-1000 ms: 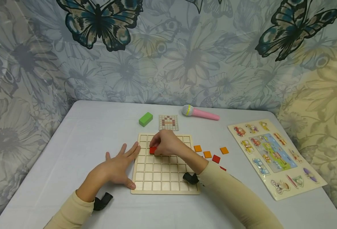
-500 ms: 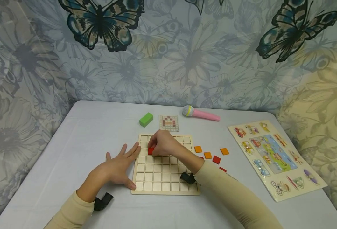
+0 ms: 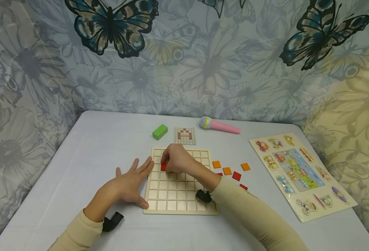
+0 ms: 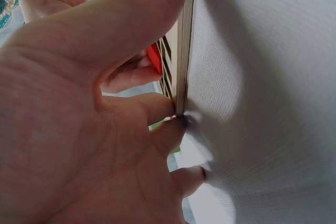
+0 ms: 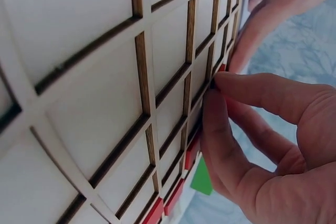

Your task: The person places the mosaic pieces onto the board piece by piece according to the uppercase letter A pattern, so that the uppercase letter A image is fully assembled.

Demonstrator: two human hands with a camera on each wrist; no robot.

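Observation:
A light wooden grid board [image 3: 181, 212] with square cells lies flat on the white table. My right hand [image 3: 179, 158] pinches a small red square tile [image 3: 163, 167] at the board's upper left cells. Close up in the right wrist view, thumb and finger meet at the grid with the red tile [image 5: 222, 68] behind them. Several other red tiles [image 5: 174, 196] sit in cells nearby, hidden under the hand in the head view. My left hand [image 3: 126, 184] is spread flat at the board's left side, with its thumb on the lower left corner and fingertips at the edge.
Orange tiles [image 3: 227, 171] and red tiles [image 3: 236, 176] lie loose right of the board. Behind it are a green block [image 3: 160, 132], a small pattern card [image 3: 185, 136] and a pink toy microphone [image 3: 223, 126]. A picture puzzle board [image 3: 303, 174] lies at the right.
My right hand has shifted slightly left across the board with the red tile in its fingers. My left hand stays where it was.

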